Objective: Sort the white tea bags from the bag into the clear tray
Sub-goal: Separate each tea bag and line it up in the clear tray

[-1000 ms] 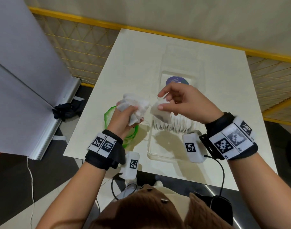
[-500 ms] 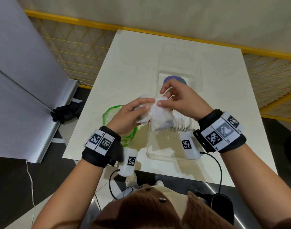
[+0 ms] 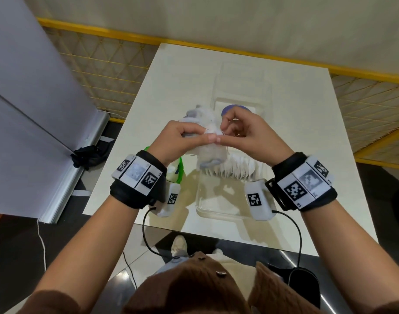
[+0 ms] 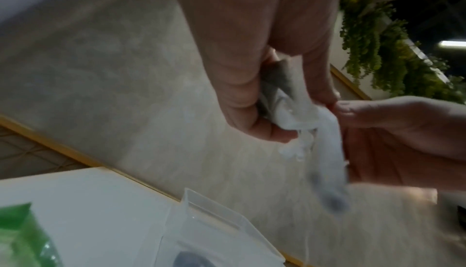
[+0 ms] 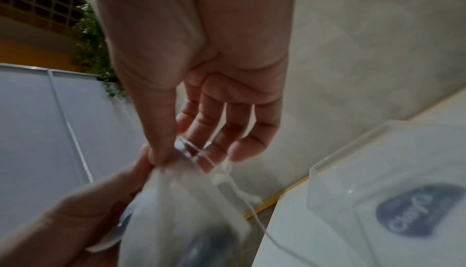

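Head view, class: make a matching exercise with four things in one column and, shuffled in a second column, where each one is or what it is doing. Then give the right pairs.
Column 1
1. left hand
2. right hand
3. row of tea bags
4. green bag

Column 2
A. stands on edge inside the clear tray
B. lies on the table, left of the tray
C. grips a bunch of tea bags
D. pinches the top of one hanging tea bag

Pairs: 1-C, 2-D, 3-A, 4-B
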Available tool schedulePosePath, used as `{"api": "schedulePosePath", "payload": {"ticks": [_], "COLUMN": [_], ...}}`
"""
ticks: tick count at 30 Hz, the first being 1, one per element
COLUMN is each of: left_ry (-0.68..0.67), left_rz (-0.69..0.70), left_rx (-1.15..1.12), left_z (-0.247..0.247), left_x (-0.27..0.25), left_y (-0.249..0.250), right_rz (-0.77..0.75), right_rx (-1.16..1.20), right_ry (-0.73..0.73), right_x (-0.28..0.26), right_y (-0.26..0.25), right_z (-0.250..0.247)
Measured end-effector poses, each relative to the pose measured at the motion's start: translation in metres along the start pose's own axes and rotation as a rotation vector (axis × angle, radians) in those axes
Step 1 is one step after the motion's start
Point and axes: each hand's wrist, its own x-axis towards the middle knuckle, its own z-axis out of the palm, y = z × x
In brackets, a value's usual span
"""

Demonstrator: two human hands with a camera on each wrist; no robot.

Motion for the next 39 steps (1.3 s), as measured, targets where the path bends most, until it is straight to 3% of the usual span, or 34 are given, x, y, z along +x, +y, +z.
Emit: {"api": "schedulePosePath", "payload": {"ticks": [4, 10, 17, 29, 32, 39], "left_ry": [0.047, 0.064, 0.059, 0.058, 0.152, 0.123], "left_rz": [0.01, -0.012, 0.019, 0.096, 0.091, 0.026], "left_rx": [0.007, -0.074, -0.151, -0.12, -0.154, -0.142], "left_z": [0.004, 0.008, 0.017, 0.03, 0.032, 0.038], "left_x": [0.002, -0.001, -0.002, -0.014, -0.014, -0.02], "left_y": [0.004, -0.002, -0.005, -0.001, 0.002, -0.008], "right_rz": [0.038, 0.001, -0.061, -0.025, 0.008, 0.018], "right_rx": [0.107, 0.142, 0.078, 0.081, 0.036, 0.038], "right_ry": [-0.065, -0.023, -0.183, -0.229, -0.261, -0.279], "right_x": [-0.008, -0.014, -0.022, -0.037, -0.043, -0.051], "right_y": [0.01, 0.018, 0.019, 0.017, 0.022, 0.023], "right_z": [-0.002, -0.01, -0.003, 0.002, 0.006, -0.004]}}
